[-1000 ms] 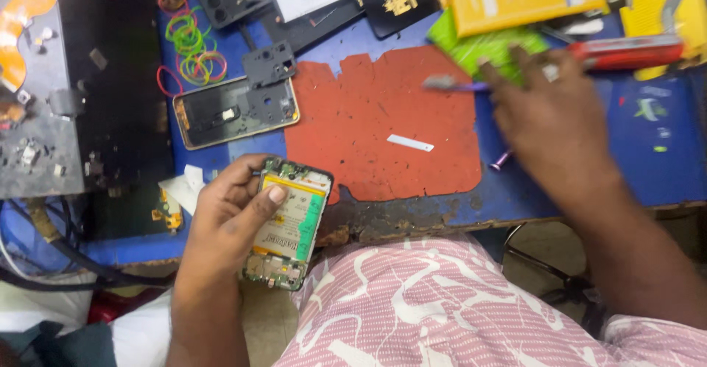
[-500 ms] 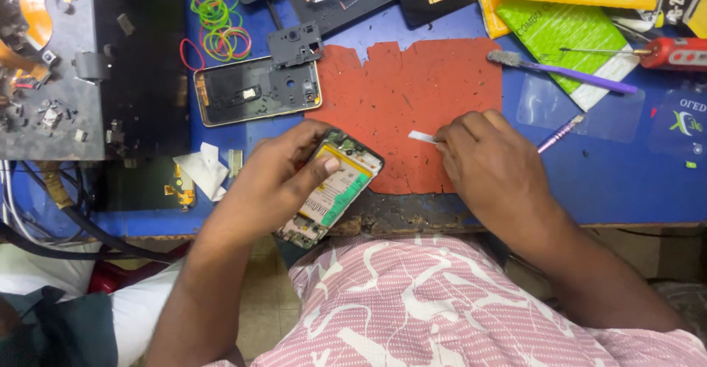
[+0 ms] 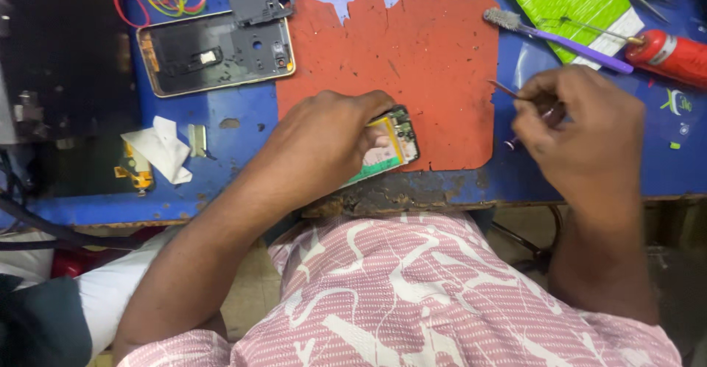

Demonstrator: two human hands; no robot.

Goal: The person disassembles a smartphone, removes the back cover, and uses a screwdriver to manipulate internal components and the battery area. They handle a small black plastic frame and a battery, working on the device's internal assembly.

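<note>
- The left hand (image 3: pixel 324 146) grasps an opened phone (image 3: pixel 390 146), circuit side up, at the red mat's (image 3: pixel 434 57) near edge, close to the front edge of the blue bench (image 3: pixel 236 124).
- The right hand (image 3: pixel 582 131) pinches a thin metal tool (image 3: pixel 504 89) just off the mat's right edge.
- A purple brush (image 3: pixel 560 39) lies beyond it.
- A phone back frame (image 3: pixel 213 54) sits towards the bench's far left.

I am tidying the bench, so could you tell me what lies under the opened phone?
The opened phone rests at the red mat's near edge. The left hand covers most of it, hiding the rest beneath.
</note>
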